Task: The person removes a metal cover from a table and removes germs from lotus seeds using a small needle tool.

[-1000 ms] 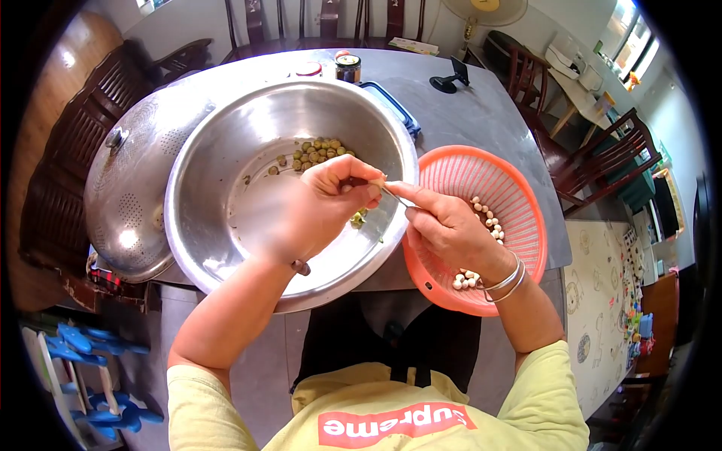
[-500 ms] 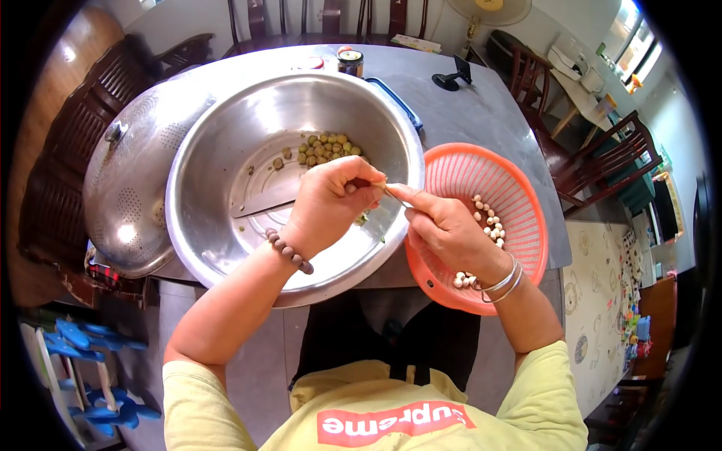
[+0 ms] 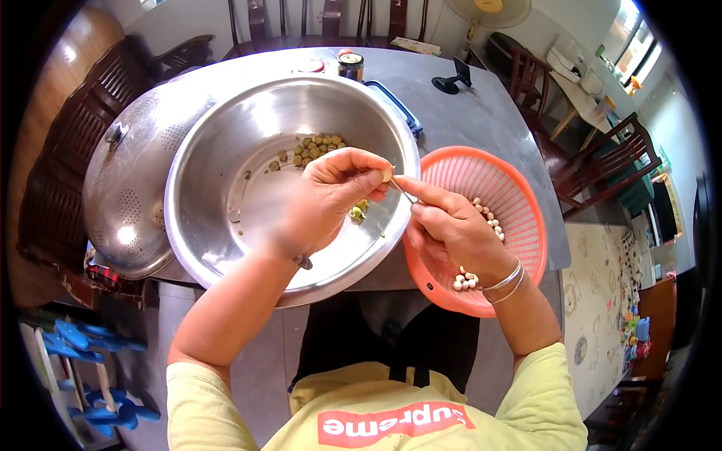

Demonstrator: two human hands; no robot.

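My left hand (image 3: pixel 320 199) is closed over the large steel basin (image 3: pixel 180 203), pinching a small pale seed (image 3: pixel 386 175), which looks like a lotus seed, between thumb and fingers. Opposite it, my right hand (image 3: pixel 459 229) grips a thin metal pick (image 3: pixel 404 192), its index finger reaching toward the seed. The pick's tip is at the seed; I cannot tell how deep. Greenish-brown unpeeled seeds (image 3: pixel 320 148) lie in the basin, with green peelings (image 3: pixel 359 211) below my fingers. Peeled white seeds (image 3: pixel 465 281) rest in the orange plastic basket (image 3: pixel 523 188) under my right hand.
A perforated steel lid (image 3: pixel 139 173) leans at the basin's left. Behind the basin stand a dark jar (image 3: pixel 350 65) and a blue-edged tray (image 3: pixel 398 105). A black stand (image 3: pixel 453 77) is farther back on the grey table (image 3: pixel 481 113). Wooden chairs (image 3: pixel 609 161) surround it.
The pinched seed and both hands have shifted slightly, with my left hand turned so its bracelet is mostly hidden. Green peelings show more clearly beneath. The basket and basin have moved barely.
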